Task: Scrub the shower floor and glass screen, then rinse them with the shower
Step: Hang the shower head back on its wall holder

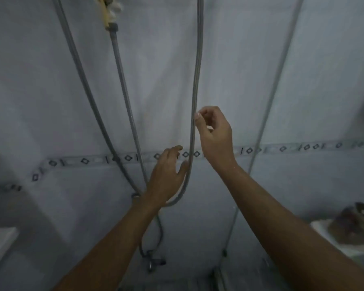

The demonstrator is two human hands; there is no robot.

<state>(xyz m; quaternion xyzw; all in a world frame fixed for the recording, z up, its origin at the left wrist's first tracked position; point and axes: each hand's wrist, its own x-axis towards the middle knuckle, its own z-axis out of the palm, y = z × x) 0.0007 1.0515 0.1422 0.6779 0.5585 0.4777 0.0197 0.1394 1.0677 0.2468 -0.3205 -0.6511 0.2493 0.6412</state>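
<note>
Shower hose (196,80): light, limp, probably wet-slick. Right hand (215,133) pinches it, fingers curled; left hand (166,173) open, thumb touching. Best hold: just above the bend.

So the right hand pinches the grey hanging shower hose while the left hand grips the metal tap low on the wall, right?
Not quite: the head view shows the left hand open beside the grey hanging shower hose, well above the metal tap. The right hand does pinch the hose.
</note>
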